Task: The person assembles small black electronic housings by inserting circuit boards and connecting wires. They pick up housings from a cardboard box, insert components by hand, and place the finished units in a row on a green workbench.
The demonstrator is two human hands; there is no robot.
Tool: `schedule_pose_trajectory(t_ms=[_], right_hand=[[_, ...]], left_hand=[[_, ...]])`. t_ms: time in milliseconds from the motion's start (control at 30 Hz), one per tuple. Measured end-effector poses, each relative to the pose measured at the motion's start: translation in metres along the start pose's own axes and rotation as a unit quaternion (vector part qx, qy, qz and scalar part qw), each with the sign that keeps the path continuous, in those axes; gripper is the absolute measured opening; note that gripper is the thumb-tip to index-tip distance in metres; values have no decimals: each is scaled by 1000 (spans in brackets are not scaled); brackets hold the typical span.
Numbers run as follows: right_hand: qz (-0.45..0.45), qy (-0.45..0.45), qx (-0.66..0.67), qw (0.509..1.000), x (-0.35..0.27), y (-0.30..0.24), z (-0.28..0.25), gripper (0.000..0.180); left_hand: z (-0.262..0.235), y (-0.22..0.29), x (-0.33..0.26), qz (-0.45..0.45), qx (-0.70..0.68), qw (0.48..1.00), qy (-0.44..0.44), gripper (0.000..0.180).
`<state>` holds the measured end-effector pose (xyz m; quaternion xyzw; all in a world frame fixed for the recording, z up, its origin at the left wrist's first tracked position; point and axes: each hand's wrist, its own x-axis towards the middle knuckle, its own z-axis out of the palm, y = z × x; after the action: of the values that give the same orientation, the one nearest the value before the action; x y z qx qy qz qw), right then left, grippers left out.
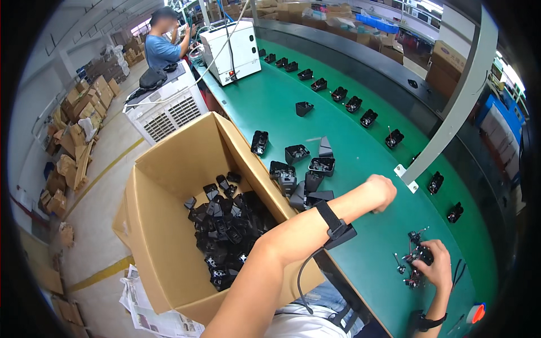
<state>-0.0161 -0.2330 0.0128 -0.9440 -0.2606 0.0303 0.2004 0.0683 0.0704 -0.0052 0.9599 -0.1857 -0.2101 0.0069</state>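
Note:
My left hand is over the green tabletop, its fingers curled closed and turned down; what they hold, if anything, is hidden. My right hand lies at the lower right, thumb and fingers closed round a small black part with wires. More small wired parts are clustered beside and under those fingers. Left of my left hand stands a group of black plastic housings, some with their hollow side up. Below my left forearm, a large cardboard box holds a heap of black housings.
A row of black housings runs along the dark green strip on the far side. A metal post is bolted to the tabletop near my left hand. A white machine and a person in blue are at the far left. An orange-and-white roll lies lower right.

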Motion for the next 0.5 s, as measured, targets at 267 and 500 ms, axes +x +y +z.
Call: schedule_pose_trajectory(t_ms=[267, 500], right_hand=[[25, 52, 56, 997, 6, 7, -6, 17], [-23, 163, 25, 986, 8, 3, -17, 10]], left_hand=[[14, 22, 4, 90, -45, 992, 72, 54], [14, 44, -5, 198, -88, 949, 229, 59]])
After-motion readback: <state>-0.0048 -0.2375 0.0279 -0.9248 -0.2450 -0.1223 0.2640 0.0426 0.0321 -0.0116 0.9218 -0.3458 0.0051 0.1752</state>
